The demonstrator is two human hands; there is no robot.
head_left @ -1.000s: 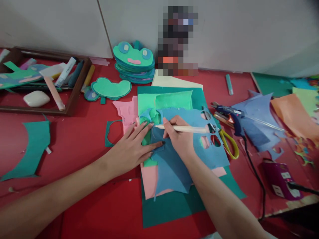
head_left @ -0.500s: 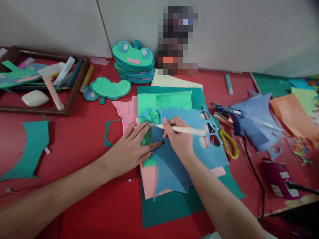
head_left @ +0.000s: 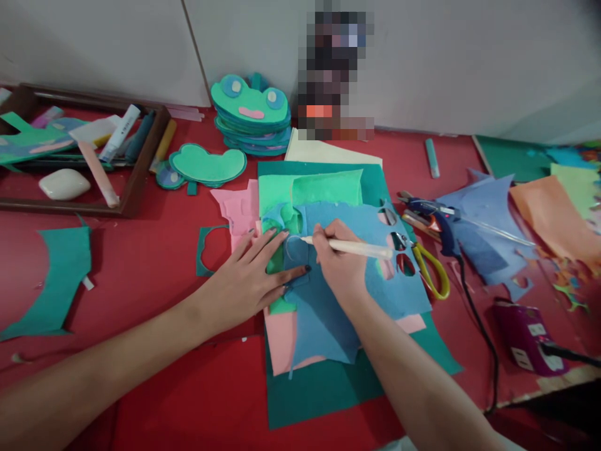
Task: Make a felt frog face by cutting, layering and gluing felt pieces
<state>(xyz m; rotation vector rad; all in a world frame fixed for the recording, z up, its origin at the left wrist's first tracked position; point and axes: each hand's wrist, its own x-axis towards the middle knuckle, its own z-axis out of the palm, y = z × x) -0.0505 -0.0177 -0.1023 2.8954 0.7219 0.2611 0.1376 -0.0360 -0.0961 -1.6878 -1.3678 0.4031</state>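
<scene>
A blue felt sheet [head_left: 328, 313] with several cut-out holes lies on top of pink [head_left: 282, 341], light green [head_left: 323, 188] and dark green felt [head_left: 328, 388] sheets on the red table. My left hand [head_left: 251, 279] lies flat with fingers spread, pressing the blue and green felt down. My right hand [head_left: 340, 263] grips a cream pen [head_left: 352, 247], its tip touching the blue felt beside a faint curved line just right of my left fingertips.
Yellow-handled scissors [head_left: 425, 266] and a blue glue gun [head_left: 439, 216] with a black cord lie right of the felt. A stack of green frog faces [head_left: 251, 116] stands at the back. A wooden tray [head_left: 141, 169] with markers sits at the left. Felt scraps [head_left: 61, 275] lie around.
My right hand and the pen have shifted slightly to the right along the curved line on the blue felt. My left hand has stayed in place.
</scene>
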